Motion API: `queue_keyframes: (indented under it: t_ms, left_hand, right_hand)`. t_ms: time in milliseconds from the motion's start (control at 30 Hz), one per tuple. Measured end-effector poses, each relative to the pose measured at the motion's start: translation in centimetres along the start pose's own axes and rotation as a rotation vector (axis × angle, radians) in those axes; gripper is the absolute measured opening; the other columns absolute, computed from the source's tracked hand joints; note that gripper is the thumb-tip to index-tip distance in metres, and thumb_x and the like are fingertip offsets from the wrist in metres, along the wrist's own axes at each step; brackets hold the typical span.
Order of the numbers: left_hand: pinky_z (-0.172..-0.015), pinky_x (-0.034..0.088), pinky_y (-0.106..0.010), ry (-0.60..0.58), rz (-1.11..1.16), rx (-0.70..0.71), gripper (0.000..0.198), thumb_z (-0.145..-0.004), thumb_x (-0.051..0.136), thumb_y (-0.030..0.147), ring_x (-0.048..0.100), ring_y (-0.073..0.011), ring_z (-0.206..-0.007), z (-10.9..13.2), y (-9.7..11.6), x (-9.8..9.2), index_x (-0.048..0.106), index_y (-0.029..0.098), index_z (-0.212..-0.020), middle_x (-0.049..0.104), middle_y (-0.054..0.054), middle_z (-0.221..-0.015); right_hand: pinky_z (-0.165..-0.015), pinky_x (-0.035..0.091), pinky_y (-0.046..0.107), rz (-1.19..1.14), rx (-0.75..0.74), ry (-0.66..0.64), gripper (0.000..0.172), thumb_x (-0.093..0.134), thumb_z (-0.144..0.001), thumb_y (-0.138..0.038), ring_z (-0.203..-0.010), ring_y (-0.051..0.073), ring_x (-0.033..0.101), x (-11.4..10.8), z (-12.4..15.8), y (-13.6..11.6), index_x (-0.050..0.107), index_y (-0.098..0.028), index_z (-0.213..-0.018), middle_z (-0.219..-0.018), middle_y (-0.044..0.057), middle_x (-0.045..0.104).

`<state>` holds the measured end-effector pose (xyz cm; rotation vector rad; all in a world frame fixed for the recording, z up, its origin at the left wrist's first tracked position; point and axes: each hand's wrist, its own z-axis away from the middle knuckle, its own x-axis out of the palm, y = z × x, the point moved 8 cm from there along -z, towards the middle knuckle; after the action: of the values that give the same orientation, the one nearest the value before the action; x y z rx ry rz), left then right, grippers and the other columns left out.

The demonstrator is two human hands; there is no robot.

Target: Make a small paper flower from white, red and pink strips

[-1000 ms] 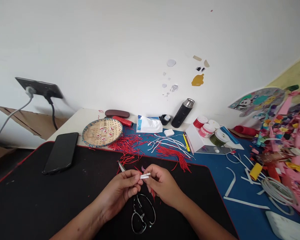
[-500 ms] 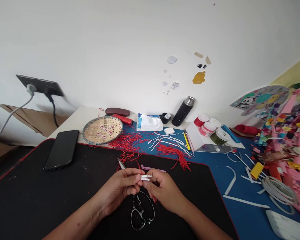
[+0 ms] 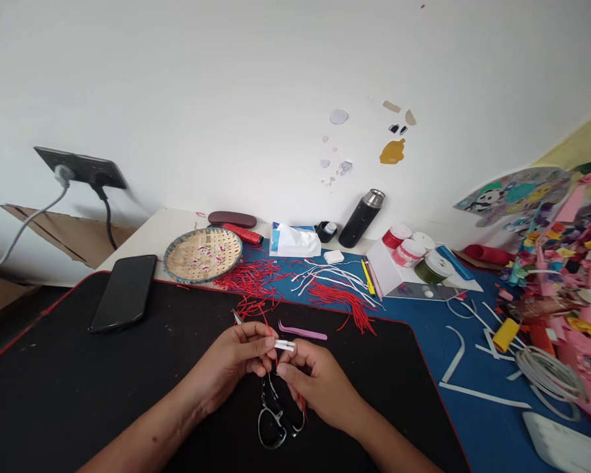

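Observation:
Above the black mat (image 3: 128, 394), my left hand (image 3: 239, 358) pinches a short white strip or cord piece (image 3: 284, 345), doubled, between thumb and fingers. A thin red cord (image 3: 267, 323) crosses behind that white piece and runs down between the hands. My right hand (image 3: 320, 381) is curled, its index fingertip at the white piece's right end and its thumb a little below. Red cord also comes out under the right-hand fingers, so that hand seems closed round it. Scissors (image 3: 272, 430) lie beneath both hands, their blades partly hidden. Pink tweezers (image 3: 303, 332) rest just beyond.
A woven basket (image 3: 201, 256) with small red-and-white pieces stands behind, near a phone (image 3: 123, 292). Cut red cords (image 3: 249, 279) and white cords (image 3: 329, 276) lie at the back. A black flask (image 3: 362, 220), ribbon spools (image 3: 408, 253) and paper scraps fill the right.
My right thumb and fingers have moved slightly down and away from the white piece, opening a gap that shows the red cord. The left hand keeps its pinch.

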<state>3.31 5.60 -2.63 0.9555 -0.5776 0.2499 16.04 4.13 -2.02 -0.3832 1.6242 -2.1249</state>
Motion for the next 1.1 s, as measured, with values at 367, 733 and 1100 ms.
queue_keyframes:
  t_ms: [367,733,1100]
  left_hand:
    - [-0.052,0.05,-0.02,0.027,-0.113,0.097,0.036,-0.063,0.097,0.038,0.063,-0.0114,-0.055,-0.1,0.8,-0.4,0.075,0.014,-0.078,0.072,-0.002,-0.066]
    - [-0.056,0.05,-0.025,0.035,-0.437,0.25,0.032,-0.075,0.085,0.046,0.06,-0.0138,-0.054,0.0,1.8,-0.4,0.07,0.017,-0.076,0.068,0.0,-0.066]
    - [-0.058,0.049,-0.026,-0.114,-0.582,0.213,0.023,-0.081,0.075,0.039,0.059,-0.0142,-0.057,0.6,0.7,1.2,0.065,0.019,-0.077,0.064,0.004,-0.063]
  right_hand:
    - [-0.038,0.028,0.019,-0.086,0.106,-0.048,0.045,0.068,-0.088,-0.061,-0.035,0.006,0.035,0.9,0.7,0.3,0.058,-0.018,-0.095,-0.054,-0.009,0.054]
    - [-0.051,0.036,0.021,0.111,0.06,-0.067,0.017,0.065,-0.094,-0.035,-0.049,0.008,0.045,0.7,1.4,-0.7,0.067,-0.018,-0.089,-0.059,-0.006,0.055]
    - [-0.059,0.034,0.022,0.65,-0.201,-0.025,0.015,0.065,-0.097,-0.028,-0.06,0.01,0.054,-1.7,1.1,-8.4,0.076,-0.021,-0.09,-0.066,-0.005,0.063]
